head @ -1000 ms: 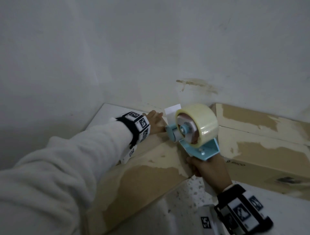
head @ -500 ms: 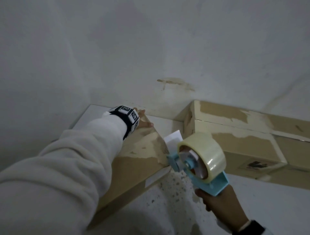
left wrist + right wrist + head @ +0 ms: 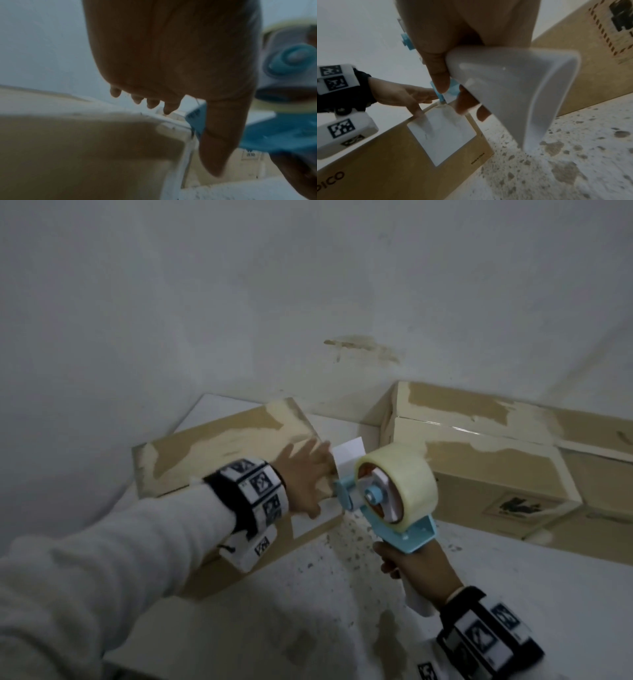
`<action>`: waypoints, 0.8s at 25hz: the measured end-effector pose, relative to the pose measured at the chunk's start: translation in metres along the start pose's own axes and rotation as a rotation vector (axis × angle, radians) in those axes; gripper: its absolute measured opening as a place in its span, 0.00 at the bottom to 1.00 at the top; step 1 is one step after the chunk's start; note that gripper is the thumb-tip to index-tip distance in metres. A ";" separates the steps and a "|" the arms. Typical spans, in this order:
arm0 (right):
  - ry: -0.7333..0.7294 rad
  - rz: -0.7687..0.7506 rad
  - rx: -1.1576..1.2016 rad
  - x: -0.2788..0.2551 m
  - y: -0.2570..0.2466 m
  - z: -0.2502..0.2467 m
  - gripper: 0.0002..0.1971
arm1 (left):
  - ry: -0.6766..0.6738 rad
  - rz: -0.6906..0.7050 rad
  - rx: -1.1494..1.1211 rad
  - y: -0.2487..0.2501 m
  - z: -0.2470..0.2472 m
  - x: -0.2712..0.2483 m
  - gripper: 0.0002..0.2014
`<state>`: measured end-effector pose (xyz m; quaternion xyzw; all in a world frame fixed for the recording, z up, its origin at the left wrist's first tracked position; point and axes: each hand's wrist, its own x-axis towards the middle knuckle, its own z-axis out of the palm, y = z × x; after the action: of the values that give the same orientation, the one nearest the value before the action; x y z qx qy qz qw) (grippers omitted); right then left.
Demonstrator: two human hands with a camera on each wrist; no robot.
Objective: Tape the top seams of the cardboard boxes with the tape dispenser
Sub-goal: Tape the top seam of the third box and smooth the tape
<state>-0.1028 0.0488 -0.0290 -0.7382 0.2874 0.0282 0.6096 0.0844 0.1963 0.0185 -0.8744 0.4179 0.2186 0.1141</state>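
A low cardboard box [image 3: 219,443] with torn paper patches lies on the left; a second, longer box [image 3: 486,463] lies on the right against the wall. My right hand [image 3: 419,566] grips the white handle [image 3: 513,88] of a blue tape dispenser [image 3: 390,501] carrying a clear tape roll. Its nose sits at the left box's right end, above a white label [image 3: 441,135]. My left hand [image 3: 305,474] lies with straight fingers on that end, its thumb [image 3: 418,112] on the label, right beside the dispenser's nose.
Both boxes sit on a white speckled floor [image 3: 308,594] in a corner of white walls [image 3: 308,285]. A white flat board [image 3: 219,409] lies under the left box. A gap of floor separates the two boxes.
My left hand came back from the box's far end to its near right end. The dispenser rose from the floor gap to that same end.
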 end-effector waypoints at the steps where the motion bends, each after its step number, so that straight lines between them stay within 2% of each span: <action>1: -0.013 0.008 -0.045 0.000 0.001 -0.001 0.05 | -0.018 0.024 0.022 0.009 0.011 0.001 0.50; 3: -0.051 0.032 -0.072 0.001 -0.005 -0.003 0.06 | 0.066 0.000 0.034 0.019 0.026 0.010 0.49; 4: -0.066 0.035 -0.060 0.000 -0.009 -0.004 0.04 | 0.139 -0.019 0.005 0.019 0.030 0.016 0.47; 6: -0.071 0.012 -0.033 -0.002 -0.018 -0.006 0.07 | 0.219 -0.059 0.022 0.018 0.035 0.023 0.41; 9: -0.026 -0.023 0.008 -0.013 -0.024 -0.013 0.11 | 0.230 -0.058 0.012 0.020 0.039 0.022 0.40; 13: 0.019 -0.002 0.095 -0.037 -0.006 -0.026 0.09 | 0.229 -0.062 0.018 0.020 0.037 0.020 0.40; 18: 0.056 0.038 0.124 -0.032 0.011 -0.021 0.08 | 0.229 -0.053 -0.043 0.020 0.037 0.018 0.41; 20: 0.059 0.060 0.129 -0.027 0.015 -0.018 0.09 | 0.217 -0.051 -0.121 0.022 0.033 0.016 0.38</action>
<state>-0.1379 0.0417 -0.0267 -0.6891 0.3283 0.0063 0.6460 0.0661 0.1844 -0.0182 -0.9086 0.3913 0.1446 0.0208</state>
